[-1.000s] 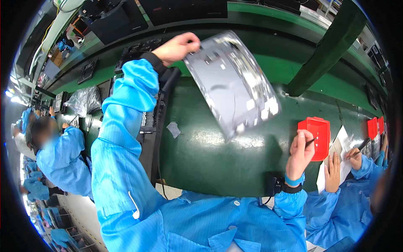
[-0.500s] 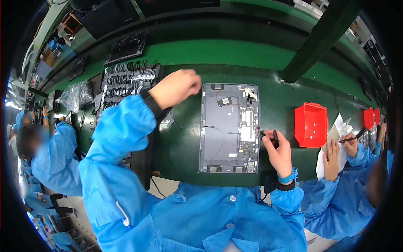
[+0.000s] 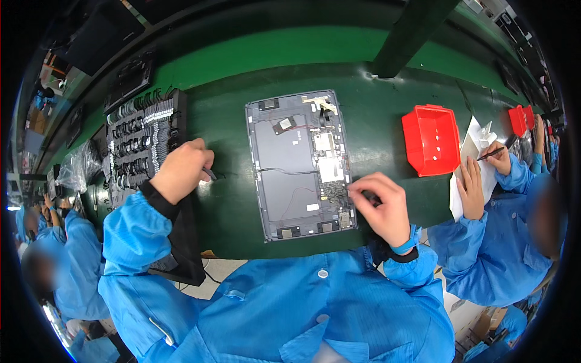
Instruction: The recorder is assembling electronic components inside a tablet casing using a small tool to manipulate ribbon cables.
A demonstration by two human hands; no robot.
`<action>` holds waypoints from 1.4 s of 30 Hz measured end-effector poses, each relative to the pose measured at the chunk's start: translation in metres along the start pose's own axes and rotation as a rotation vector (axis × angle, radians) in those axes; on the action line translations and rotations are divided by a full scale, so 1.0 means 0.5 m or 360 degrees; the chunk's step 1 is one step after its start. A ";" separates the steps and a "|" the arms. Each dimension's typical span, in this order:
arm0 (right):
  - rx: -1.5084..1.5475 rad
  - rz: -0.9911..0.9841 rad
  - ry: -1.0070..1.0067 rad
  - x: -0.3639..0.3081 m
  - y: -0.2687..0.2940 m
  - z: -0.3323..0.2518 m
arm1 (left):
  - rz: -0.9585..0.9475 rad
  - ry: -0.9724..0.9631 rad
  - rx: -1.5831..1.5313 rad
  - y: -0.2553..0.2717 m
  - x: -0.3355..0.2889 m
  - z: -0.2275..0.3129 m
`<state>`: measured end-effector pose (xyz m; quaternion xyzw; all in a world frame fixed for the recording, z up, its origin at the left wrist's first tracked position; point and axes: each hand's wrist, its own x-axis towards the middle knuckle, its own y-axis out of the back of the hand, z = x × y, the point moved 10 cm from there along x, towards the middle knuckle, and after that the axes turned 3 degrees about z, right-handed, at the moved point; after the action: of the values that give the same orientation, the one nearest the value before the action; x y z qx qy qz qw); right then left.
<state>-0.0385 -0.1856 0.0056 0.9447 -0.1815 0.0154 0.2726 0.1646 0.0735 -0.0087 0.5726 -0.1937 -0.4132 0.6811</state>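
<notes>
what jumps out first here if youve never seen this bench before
The opened grey device shell lying flat mid-bench on the green belt, its boards and wires bare, with the right hand pinching at its lower right edge. Next, the bright red bin to its right, and the black tray of small parts on the left, where the left hand rests closed by its edge.
</notes>
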 end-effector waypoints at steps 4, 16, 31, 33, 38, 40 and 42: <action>-0.0117 -0.0152 0.0181 -0.014 -0.037 -0.016 | 0.0209 -0.0134 -0.0239 0.113 0.047 0.084; -0.0271 -0.0251 0.0266 -0.012 -0.063 -0.017 | 0.1077 -0.0326 -0.0245 0.088 0.106 0.298; -0.0126 -0.0212 0.0266 -0.009 -0.042 0.011 | 0.0304 -0.0023 -0.0944 -0.103 0.049 0.374; -0.0130 -0.0225 0.0300 -0.009 -0.045 0.012 | 0.0295 -0.0022 -0.0947 -0.106 0.050 0.375; -0.0031 -0.0299 0.0224 -0.004 -0.043 0.015 | 0.0369 0.0027 -0.1053 -0.109 0.044 0.363; 0.0071 -0.0285 0.0212 -0.006 -0.037 0.022 | 0.0404 0.0040 -0.0996 -0.101 0.037 0.361; -0.0008 -0.0367 0.0333 -0.014 -0.044 0.013 | 0.0435 0.0052 -0.0940 -0.098 0.027 0.364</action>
<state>-0.0379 -0.1695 -0.0119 0.9518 -0.0424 0.0820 0.2924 0.0220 -0.0501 -0.0086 0.3254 -0.1294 -0.3470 0.8700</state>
